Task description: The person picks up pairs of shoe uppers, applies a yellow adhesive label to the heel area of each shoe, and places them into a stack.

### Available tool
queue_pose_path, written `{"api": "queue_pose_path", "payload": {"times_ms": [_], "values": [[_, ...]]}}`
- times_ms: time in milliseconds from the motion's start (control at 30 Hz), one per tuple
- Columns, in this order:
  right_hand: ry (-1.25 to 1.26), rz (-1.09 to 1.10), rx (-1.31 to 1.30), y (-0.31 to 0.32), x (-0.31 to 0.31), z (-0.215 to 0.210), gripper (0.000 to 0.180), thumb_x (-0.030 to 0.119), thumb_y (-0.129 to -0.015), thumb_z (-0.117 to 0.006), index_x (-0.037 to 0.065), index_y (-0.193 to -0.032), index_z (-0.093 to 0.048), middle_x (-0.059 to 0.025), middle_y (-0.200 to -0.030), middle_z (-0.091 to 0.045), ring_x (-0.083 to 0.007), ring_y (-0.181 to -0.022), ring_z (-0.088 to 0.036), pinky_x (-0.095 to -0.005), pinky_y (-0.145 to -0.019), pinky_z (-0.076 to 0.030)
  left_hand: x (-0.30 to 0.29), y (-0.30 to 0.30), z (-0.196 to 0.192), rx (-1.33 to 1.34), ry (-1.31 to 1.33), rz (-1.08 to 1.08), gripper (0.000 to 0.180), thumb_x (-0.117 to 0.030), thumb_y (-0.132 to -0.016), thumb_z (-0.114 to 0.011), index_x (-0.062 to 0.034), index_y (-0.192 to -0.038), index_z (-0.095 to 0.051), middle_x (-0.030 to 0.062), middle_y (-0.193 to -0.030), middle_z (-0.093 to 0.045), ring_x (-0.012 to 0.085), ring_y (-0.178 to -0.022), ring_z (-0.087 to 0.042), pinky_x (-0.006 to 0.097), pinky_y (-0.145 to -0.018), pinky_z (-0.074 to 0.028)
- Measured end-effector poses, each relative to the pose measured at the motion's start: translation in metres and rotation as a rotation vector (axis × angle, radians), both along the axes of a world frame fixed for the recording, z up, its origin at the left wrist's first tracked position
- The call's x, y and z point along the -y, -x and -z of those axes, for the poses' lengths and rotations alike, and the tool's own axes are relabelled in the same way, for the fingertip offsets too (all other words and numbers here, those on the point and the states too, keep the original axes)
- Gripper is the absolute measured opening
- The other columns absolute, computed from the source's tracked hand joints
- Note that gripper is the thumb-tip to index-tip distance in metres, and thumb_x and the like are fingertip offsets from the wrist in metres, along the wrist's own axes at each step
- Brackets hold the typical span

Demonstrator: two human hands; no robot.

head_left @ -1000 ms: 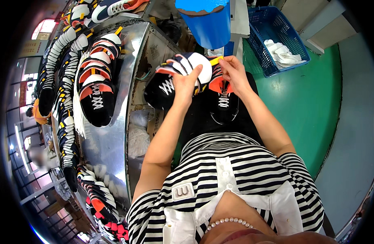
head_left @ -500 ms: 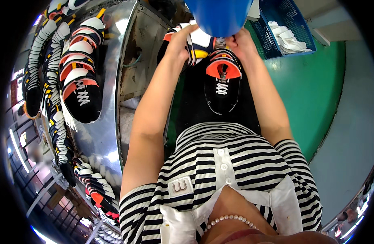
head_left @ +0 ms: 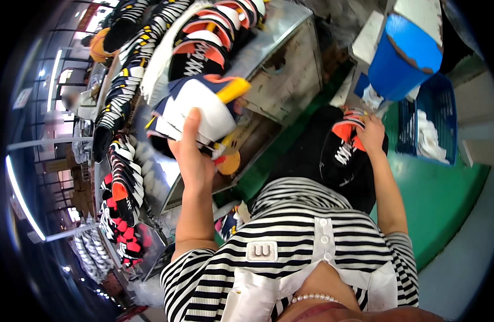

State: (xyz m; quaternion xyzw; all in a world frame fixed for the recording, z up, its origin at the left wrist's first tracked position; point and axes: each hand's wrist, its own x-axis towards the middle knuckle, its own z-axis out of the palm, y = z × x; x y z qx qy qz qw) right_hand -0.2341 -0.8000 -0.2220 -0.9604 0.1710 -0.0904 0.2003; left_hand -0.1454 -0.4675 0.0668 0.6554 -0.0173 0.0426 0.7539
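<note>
R grip (head_left: 371,133) on blk shoe (head_left: 342,153) — toe lwr L, long axis diag.

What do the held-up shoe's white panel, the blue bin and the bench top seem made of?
White panel: smooth, fairly matte; perhaps leather or synthetic, hard to tell. Blue bin: likely plastic, smooth, evenly coloured, softly shiny. Bench top: probably metal, silvery with bright reflections.

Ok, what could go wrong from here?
The white-and-navy upper in the left hand might snag the white strands or nudge the row of uppers close by. The black upper on the lap might slide toward the green floor if the right hand moved away.
</note>
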Motion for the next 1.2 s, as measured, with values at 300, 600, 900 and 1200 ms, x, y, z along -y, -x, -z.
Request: {"api": "queue_pose_path", "payload": {"times_ms": [300, 600, 900, 1200], "values": [[-0.944, 0.207, 0.276, 0.049, -0.007, -0.037, 0.073, 0.008, -0.071, -0.075, 0.004, -0.132, -0.036, -0.0146, -0.118, -0.048, -0.0249, -0.106, -0.053, -0.0350, -0.088, -0.047, -0.032, -0.290, 0.101, 0.361, -0.268, -0.469, 0.039, -0.016, -0.075, -0.077, 0.0091, -0.100, -0.060, 0.0085, -0.095, -0.063, 0.0171, -0.081, -0.060, 0.031, -0.073, -0.048], [-1.333, 0.372, 0.608, 0.058, -0.031, -0.109, 0.019, 0.009, -0.092, -0.053, 0.002, -0.110, -0.056, -0.0041, -0.094, -0.060, -0.0120, -0.086, -0.057, -0.0239, -0.077, -0.046, -0.078, -0.229, 0.093, 0.310, -0.209, 0.027, 0.041, -0.015, -0.083, -0.070, 0.0035, -0.115, -0.053, 0.0059, -0.108, -0.059, 0.0119, -0.090, -0.055, 0.027, -0.079, -0.042], [-1.691, 0.540, 0.758, 0.017, -0.073, -0.119, 0.012, 0.013, -0.084, -0.064, 0.003, -0.089, -0.059, -0.0014, -0.075, -0.057, -0.0094, -0.069, -0.052, -0.0234, -0.063, -0.042, 0.129, 0.042, 0.119, -0.348, -0.035, 0.937, 0.043, -0.040, -0.092, -0.054, -0.0012, -0.111, -0.058, 0.0011, -0.094, -0.059, 0.0064, -0.080, -0.047, 0.022, -0.070, -0.034], [-1.546, 0.285, 0.585, 0.005, -0.024, -0.098, 0.010, 0.010, -0.090, -0.059, 0.000, -0.092, -0.057, -0.0056, -0.082, -0.061, -0.0113, -0.071, -0.061, -0.0226, -0.062, -0.048, 0.193, -0.022, 0.158, -0.600, -0.069, 0.872, 0.026, -0.024, -0.084, -0.066, -0.0024, -0.098, -0.062, 0.0008, -0.085, -0.063, 0.0085, -0.077, -0.059, 0.024, -0.067, -0.046]]}}
